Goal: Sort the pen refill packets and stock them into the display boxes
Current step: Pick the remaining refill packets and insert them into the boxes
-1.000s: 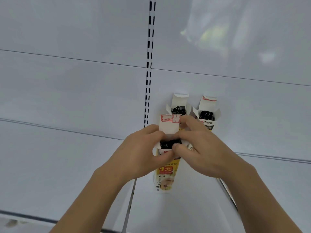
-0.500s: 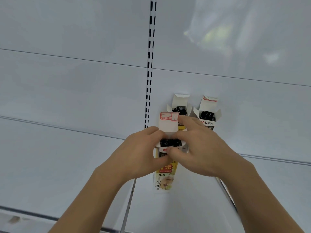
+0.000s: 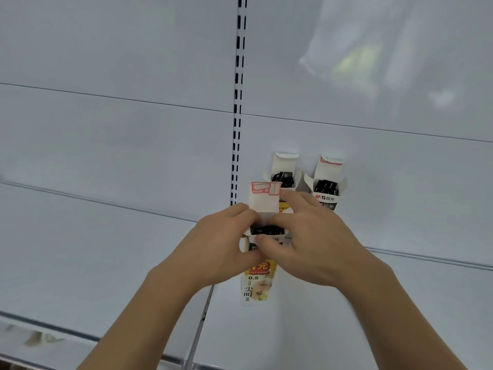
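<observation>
- Left hand (image 3: 213,252) and right hand (image 3: 309,247) both pinch the open refill box (image 3: 260,279) at centre frame, above the shelf (image 3: 106,263).
- Risk: squeezing its mouth may crush the flaps or spill refills.

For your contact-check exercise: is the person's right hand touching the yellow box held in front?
Touching. The head view shows the right hand with its thumb pressed on the front of the yellow box and its fingers on the opened top.

Held box (image 3: 260,273) before two boxes (image 3: 284,174) (side by side)
</observation>
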The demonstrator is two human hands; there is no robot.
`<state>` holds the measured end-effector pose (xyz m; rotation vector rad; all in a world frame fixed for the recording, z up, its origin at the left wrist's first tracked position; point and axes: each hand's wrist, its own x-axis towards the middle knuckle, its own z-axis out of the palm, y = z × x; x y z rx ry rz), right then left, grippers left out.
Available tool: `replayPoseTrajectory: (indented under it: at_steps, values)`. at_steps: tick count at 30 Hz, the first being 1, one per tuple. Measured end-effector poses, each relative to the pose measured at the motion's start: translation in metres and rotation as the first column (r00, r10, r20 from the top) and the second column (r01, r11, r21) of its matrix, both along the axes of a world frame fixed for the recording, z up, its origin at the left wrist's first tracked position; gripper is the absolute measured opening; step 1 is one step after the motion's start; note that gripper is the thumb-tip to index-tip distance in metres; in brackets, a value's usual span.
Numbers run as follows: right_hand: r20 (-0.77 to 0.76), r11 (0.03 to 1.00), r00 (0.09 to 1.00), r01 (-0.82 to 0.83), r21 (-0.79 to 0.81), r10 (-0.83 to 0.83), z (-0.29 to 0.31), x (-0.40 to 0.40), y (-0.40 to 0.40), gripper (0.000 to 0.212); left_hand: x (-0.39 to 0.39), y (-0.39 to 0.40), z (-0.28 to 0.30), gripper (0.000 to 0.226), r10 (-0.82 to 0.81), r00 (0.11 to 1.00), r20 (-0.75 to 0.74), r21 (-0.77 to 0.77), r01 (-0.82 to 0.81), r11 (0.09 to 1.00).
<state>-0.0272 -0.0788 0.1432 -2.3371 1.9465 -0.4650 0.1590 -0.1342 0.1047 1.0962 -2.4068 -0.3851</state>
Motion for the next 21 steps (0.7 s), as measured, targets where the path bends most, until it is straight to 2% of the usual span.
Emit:
replayPoseTrajectory:
  at_steps: [6,13,16,21]
  values:
    - [0.002,0.999,1.000,-0.009,-0.038,0.009,-0.014,-0.003,0.006,0.067,0.005,0.010,-0.005,0.047,0.027,0.994,-0.103,0.037,-0.023,0.999]
    - [-0.016,0.984,1.000,-0.007,-0.180,0.004,-0.027,0.002,0.007,0.077,0.019,0.005,-0.001,0.064,0.077,0.979,-0.187,0.004,-0.078,0.997]
    - [-0.008,0.989,1.000,0.016,-0.150,-0.017,-0.032,0.013,0.004,0.085,0.037,-0.006,0.003,0.063,0.080,0.976,-0.205,0.007,-0.080,0.997]
    - [-0.115,0.993,0.987,0.115,-0.011,-0.115,-0.042,0.043,-0.008,0.096,0.080,-0.048,0.007,0.064,0.125,0.971,-0.202,0.043,-0.119,0.992]
